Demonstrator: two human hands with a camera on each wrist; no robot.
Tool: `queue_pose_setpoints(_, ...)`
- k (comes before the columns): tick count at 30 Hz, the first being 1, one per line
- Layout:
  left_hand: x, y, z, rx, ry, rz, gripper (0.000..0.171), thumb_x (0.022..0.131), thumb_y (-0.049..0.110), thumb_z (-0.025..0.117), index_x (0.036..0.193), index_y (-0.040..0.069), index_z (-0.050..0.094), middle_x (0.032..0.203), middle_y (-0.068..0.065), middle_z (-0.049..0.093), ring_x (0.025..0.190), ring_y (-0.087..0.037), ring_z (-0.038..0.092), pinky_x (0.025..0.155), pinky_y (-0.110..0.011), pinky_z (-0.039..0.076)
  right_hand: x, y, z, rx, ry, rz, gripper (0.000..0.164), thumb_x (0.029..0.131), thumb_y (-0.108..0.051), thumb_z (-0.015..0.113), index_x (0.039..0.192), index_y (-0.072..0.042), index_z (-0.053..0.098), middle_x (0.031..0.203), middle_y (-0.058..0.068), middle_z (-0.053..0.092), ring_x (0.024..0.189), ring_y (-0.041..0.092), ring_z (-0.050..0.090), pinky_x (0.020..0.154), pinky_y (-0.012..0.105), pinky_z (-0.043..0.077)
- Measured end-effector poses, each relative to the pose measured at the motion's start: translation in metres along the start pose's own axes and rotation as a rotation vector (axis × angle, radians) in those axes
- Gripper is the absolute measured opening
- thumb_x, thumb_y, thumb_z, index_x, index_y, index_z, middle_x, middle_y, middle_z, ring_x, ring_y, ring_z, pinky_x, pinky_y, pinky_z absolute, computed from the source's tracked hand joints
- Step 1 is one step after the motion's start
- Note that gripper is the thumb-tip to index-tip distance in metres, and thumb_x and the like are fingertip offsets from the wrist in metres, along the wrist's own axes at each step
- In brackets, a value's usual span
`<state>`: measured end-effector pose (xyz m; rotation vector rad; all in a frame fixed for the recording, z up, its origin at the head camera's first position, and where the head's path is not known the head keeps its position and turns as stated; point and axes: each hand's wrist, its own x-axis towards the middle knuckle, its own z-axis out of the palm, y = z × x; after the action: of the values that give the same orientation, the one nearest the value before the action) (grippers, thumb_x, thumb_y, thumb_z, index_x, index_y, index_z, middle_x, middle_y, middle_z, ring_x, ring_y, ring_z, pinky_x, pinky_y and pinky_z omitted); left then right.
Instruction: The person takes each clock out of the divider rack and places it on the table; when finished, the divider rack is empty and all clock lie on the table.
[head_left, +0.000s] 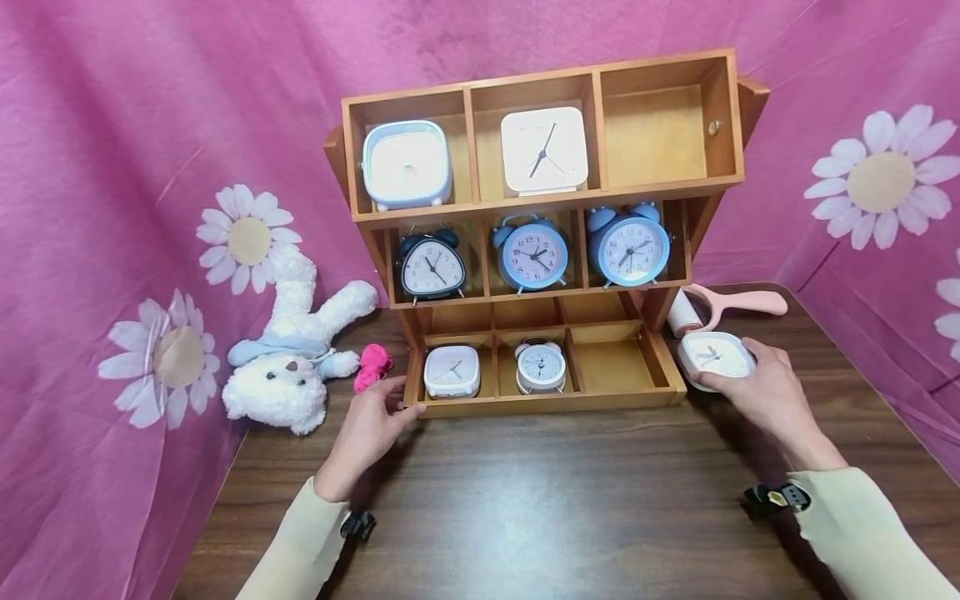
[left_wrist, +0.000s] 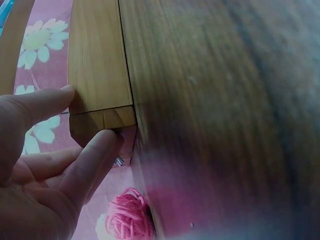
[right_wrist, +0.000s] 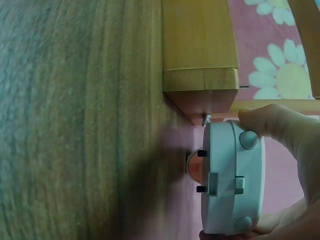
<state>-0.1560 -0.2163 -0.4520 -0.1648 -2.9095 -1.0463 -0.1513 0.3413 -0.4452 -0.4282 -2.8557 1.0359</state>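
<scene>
A tiered wooden display rack [head_left: 540, 406] stands on the table with several alarm clocks in its compartments. My left hand [head_left: 367, 429] holds the rack's lower left front corner, the thumb and a finger [left_wrist: 102, 142] against the wood. To the right of the rack, my right hand [head_left: 772, 400] grips a white alarm clock [head_left: 716, 357] by its sides, thumb and fingers on opposite edges. The right wrist view shows the underside of this clock [right_wrist: 222, 180], apart from the table. In the bottom row sit a white rounded-square clock [head_left: 452, 372] and a white twin-bell clock [head_left: 541, 368].
Bare compartments show at the top right [head_left: 652, 137] and bottom right [head_left: 613, 364] of the rack. A white teddy bear [head_left: 281, 387] and pink yarn [head_left: 372, 367] lie left. Behind the held clock is a lint roller with a pink handle [head_left: 750, 302].
</scene>
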Motion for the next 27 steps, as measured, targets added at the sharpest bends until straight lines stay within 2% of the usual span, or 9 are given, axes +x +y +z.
queue_pose_setpoints(10, -0.002, 0.0, 0.0, 0.005, -0.013, -0.014, 0.058, 0.098, 0.022, 0.089, 0.146, -0.005, 0.069, 0.133, -0.024, 0.079, 0.099, -0.026, 0.08, 0.08, -0.04, 0.065, 0.001, 0.008, 0.008, -0.014, -0.034, -0.003, 0.108, 0.097, -0.045, 0.086, 0.165, 0.019, 0.031, 0.159, 0.052, 0.035, 0.136, 0.064, 0.045, 0.103, 0.072, 0.041)
queue_pose_setpoints(17, -0.001, 0.0, 0.001, -0.006, -0.015, -0.011, 0.058, 0.099, 0.022, 0.088, 0.146, -0.005, 0.068, 0.134, -0.024, 0.078, 0.101, -0.027, 0.08, 0.081, -0.04, 0.065, 0.0, 0.011, 0.01, -0.031, -0.035, 0.03, 0.109, 0.097, -0.044, 0.086, 0.166, 0.018, 0.028, 0.159, 0.054, 0.031, 0.137, 0.066, 0.043, 0.107, 0.074, 0.039)
queue_pose_setpoints(27, -0.001, -0.002, 0.0, -0.002, -0.004, -0.01, 0.058, 0.099, 0.023, 0.088, 0.146, -0.004, 0.068, 0.131, -0.023, 0.079, 0.1, -0.026, 0.079, 0.081, -0.04, 0.064, 0.001, 0.008, 0.011, -0.023, -0.03, 0.033, 0.113, 0.096, -0.046, 0.086, 0.166, 0.018, 0.026, 0.161, 0.055, 0.029, 0.14, 0.067, 0.04, 0.111, 0.076, 0.038)
